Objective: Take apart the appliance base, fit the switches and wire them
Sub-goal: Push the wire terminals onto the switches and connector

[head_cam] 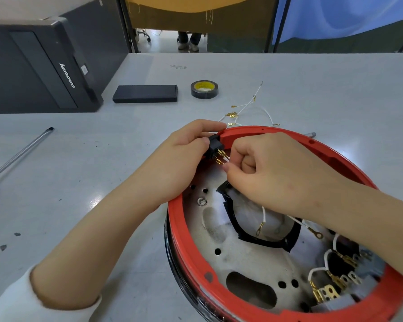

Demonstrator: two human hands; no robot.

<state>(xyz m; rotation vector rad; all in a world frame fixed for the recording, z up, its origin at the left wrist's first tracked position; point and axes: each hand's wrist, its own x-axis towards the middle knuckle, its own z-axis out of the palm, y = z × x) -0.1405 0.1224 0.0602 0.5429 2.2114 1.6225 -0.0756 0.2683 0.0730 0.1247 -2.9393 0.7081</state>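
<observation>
The base (286, 228) sits open side up on the table (79, 182), closest to the person, its red rim (184, 249) walling in a metal plate. Inside, nearest, lie brass terminals (328, 291) with short white leads, then a black-taped white pad (254, 217) with two ring-lug wires (263, 219) draped over it.

At the far-left edge of the rim the left hand (179, 159) grips the black switch (213, 146), thumb and fingers curled round it, probably to steady it in the rim's notch against the push of a connector. The right hand (272, 168) is curled tight, its fingertips pinching a white wire (226, 160) by its brass end right at the switch's pins; seemingly this is the wiring step.

Beyond the rim, spare wires (247, 108) lie loose within reach. Farther back are a tape roll (204, 89), a black box (145, 93) and a computer case (44, 66); a metal rod (19, 154) lies to the left.
</observation>
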